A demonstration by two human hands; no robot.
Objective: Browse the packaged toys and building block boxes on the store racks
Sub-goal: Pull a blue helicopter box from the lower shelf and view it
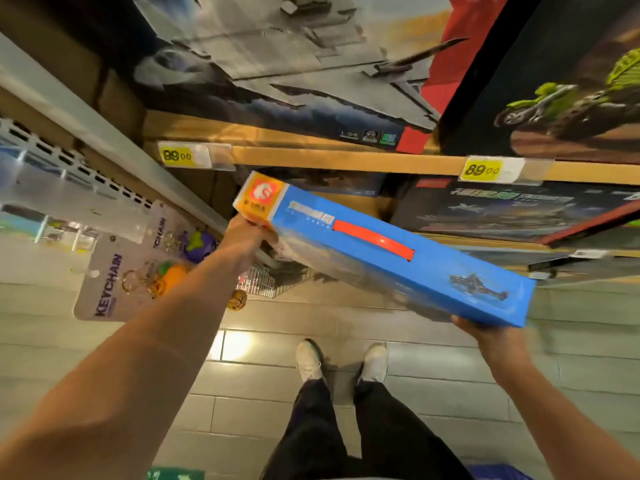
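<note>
Blue box held at both ends, in front of the toy shelves.

My left hand (246,237) grips the orange-labelled end of the blue box (398,258); my right hand (491,336) curls under its opposite end, fingers mostly hidden beneath it. The box hangs tilted between the hands, red handle (374,240) facing up. Beyond the left hand, a shelf (346,161) carries a yellow 99.00 price tag (176,155); above it stand a grey aircraft box (277,64) and a green motorcycle box (571,91), both cut off by the frame. Left of my left forearm hang keychain cards (114,285). Print on the blue box is too blurred to read. Below the hands, my white shoes (308,360) stand on tiled floor (242,393).
</note>
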